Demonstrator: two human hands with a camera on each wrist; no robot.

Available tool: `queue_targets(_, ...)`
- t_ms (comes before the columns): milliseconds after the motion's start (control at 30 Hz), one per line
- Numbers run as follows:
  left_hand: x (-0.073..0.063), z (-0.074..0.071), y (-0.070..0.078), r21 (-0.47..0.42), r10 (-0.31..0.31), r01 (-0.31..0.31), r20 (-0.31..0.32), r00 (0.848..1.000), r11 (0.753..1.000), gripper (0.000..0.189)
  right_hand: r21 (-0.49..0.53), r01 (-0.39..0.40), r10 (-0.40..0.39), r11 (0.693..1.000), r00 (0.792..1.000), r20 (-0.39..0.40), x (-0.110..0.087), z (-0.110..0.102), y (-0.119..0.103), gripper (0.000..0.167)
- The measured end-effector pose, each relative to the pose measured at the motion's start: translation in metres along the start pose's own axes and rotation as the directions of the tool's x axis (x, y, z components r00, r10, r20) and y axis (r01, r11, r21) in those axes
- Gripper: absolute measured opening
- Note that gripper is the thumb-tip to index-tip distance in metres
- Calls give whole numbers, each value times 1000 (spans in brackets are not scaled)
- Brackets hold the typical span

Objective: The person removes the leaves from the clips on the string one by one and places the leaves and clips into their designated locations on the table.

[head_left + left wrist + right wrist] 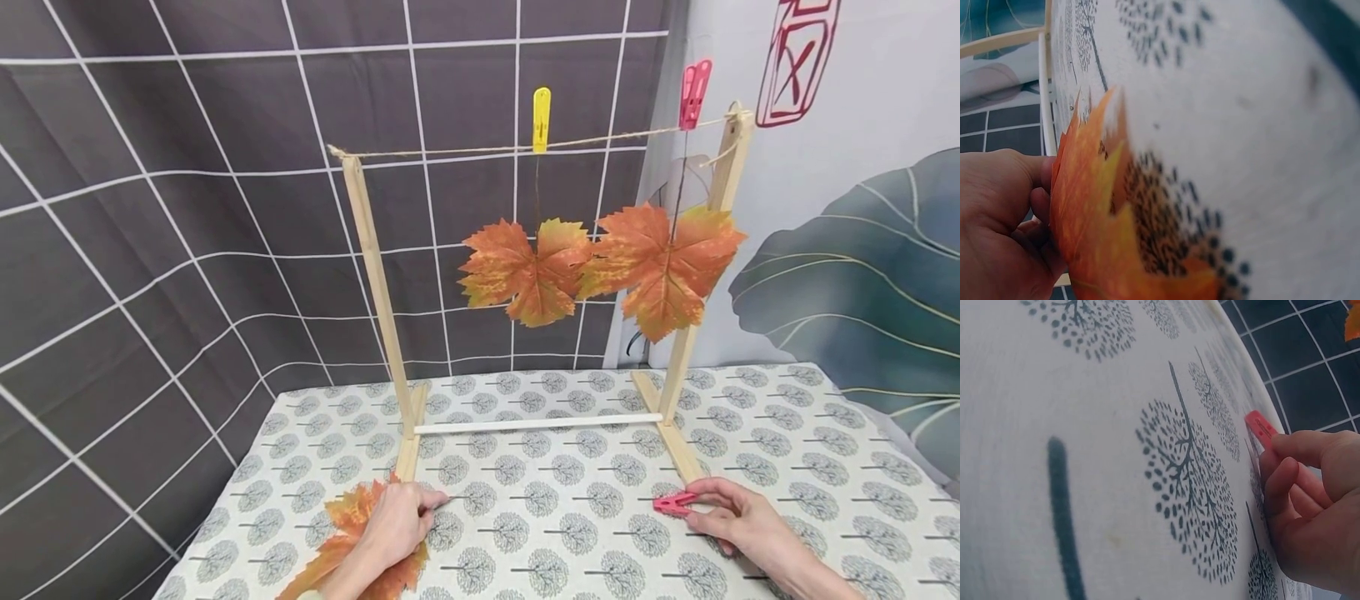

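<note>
My left hand (pixel 401 521) is at the lower left over an orange artificial leaf (pixel 330 562). In the left wrist view its curled fingers grip the leaf (pixel 1088 212), which stands up off the cloth; the exact grip is partly hidden. At the lower right, my right hand (pixel 742 525) pinches a pink clothespin (pixel 672 504) between thumb and index finger, just above the table. The right wrist view shows the clothespin (pixel 1261 428) jutting out past the fingertips.
A wooden frame (pixel 378 292) stands on the tree-print tablecloth (pixel 517 517), joined low by a white rod (pixel 540 424). Along its top runs a twine (pixel 450 152). From it hang two orange leaves (pixel 534 271), one by a yellow clothespin (pixel 541 117), the other by a pink one.
</note>
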State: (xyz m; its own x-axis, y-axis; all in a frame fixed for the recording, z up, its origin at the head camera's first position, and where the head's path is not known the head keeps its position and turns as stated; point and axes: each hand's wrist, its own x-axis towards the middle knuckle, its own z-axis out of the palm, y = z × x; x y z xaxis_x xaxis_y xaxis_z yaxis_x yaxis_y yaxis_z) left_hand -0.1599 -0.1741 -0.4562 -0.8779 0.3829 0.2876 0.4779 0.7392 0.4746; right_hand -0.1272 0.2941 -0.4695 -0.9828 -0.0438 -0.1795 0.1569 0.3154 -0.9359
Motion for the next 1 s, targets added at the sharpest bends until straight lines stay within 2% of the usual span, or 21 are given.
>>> queue_targets(300,-1,1,1,-36,-26,26,6,1000,999,34,-44,-7,6,999,1000,-26,0,0,-2,59)
queue_targets(600,-1,1,2,-31,-30,30,1,1000,999,34,-65,20,-21,998,1000,-19,-1,0,-1,58)
queue_targets(867,-3,1,1,-22,-59,59,-6,998,998,34,-62,43,-44,997,999,-12,-2,2,-1,58)
queue_targets(1000,-3,1,0,-16,-46,46,-14,999,999,34,-74,45,-46,996,999,-18,-3,2,-2,58)
